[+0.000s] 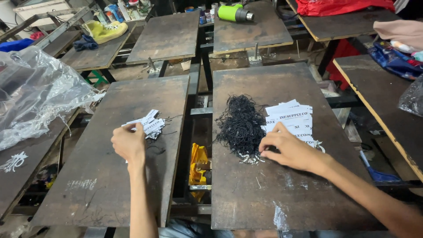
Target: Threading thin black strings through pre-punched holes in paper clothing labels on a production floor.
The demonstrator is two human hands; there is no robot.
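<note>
My left hand (128, 142) rests on the left dark board (110, 185), fingers closed on the edge of a small fan of white paper tags (150, 123) with black strings. My right hand (288, 150) lies on the right board (264, 194), its fingertips at the lower edge of a tangled heap of black cords (240, 124). A spread stack of white printed tags (293, 119) lies just beyond that hand, touching the cord heap.
A crumpled clear plastic sheet (35, 94) covers the far left table. Further boards stand behind, with a green heat gun (235, 12), a yellow shoe (105, 30) and red cloth (343, 6). A yellow object (198, 165) sits in the gap between the boards.
</note>
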